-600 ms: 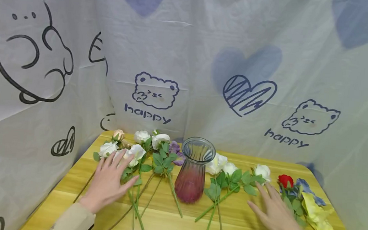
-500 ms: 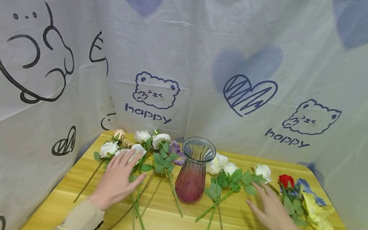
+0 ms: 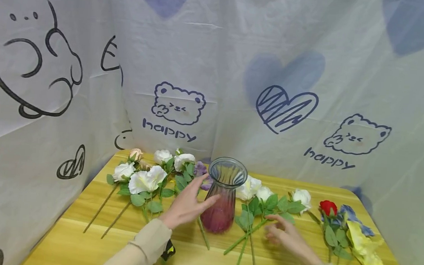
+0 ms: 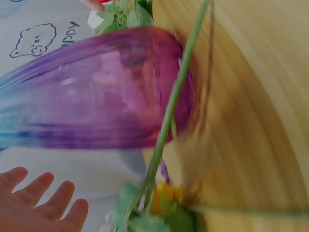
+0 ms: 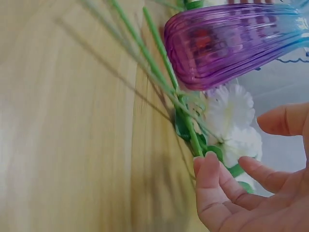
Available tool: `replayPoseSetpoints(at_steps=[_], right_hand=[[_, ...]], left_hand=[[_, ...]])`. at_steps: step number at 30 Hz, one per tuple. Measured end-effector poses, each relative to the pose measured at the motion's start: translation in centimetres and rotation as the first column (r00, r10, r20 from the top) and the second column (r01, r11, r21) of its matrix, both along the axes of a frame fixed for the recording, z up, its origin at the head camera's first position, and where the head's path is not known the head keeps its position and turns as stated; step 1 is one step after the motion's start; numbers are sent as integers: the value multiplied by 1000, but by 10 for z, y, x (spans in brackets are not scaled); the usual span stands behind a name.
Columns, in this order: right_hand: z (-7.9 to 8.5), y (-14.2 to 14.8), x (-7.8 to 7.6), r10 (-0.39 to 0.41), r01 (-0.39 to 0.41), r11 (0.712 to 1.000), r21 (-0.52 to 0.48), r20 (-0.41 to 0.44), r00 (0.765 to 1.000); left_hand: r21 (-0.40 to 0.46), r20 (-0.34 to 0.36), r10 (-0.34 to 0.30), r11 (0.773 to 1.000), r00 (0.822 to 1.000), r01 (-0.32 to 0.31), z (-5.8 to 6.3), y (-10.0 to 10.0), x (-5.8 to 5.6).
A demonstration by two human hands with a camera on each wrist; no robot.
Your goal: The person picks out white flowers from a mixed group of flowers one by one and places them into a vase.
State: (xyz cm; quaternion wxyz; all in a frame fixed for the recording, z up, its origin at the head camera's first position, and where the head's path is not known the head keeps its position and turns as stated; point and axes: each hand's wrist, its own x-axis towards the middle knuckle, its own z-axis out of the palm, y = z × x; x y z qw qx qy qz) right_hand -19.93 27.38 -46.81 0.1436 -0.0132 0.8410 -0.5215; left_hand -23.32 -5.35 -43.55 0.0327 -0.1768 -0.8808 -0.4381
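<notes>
A ribbed glass vase [image 3: 225, 211], pinkish purple below and bluish at its flared top, stands upright mid-table. My left hand [image 3: 186, 206] is beside its left side, fingers extended and thumb spread; in the left wrist view the fingers [image 4: 63, 193] hold nothing and look apart from the glass. To the right of the vase, my right hand [image 3: 289, 238] hovers by the stems of the white roses [image 3: 264, 193]. Its fingers are loosely bent in the right wrist view, with fingertips near a green stem [image 5: 166, 63]; whether they touch it I cannot tell.
Left of the vase lie several white flowers [image 3: 147, 180], a peach rose [image 3: 135, 154] and a purple flower [image 3: 200, 168]. At the right are a red rose [image 3: 328, 207], a blue flower [image 3: 355, 216] and a yellow flower [image 3: 366, 250]. A printed cloth [image 3: 233, 89] hangs behind.
My left hand has moved right, from over the white flowers to beside the vase. My right hand has come left and slightly down towards the stems, its fingers more bent.
</notes>
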Motion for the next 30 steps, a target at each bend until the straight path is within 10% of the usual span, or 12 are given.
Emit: replayPoseSetpoints(at_steps=[15,30], right_hand=[[-19,-4,-18,26,73,943,-324,289,957],[-28,-8,-28,-62,179,899,-399,288,956]], left_hand=[[58,-12,10,998,1000,-9,-13,29,-3],[17,-40,99,995,994,-98,-16,39,-5]])
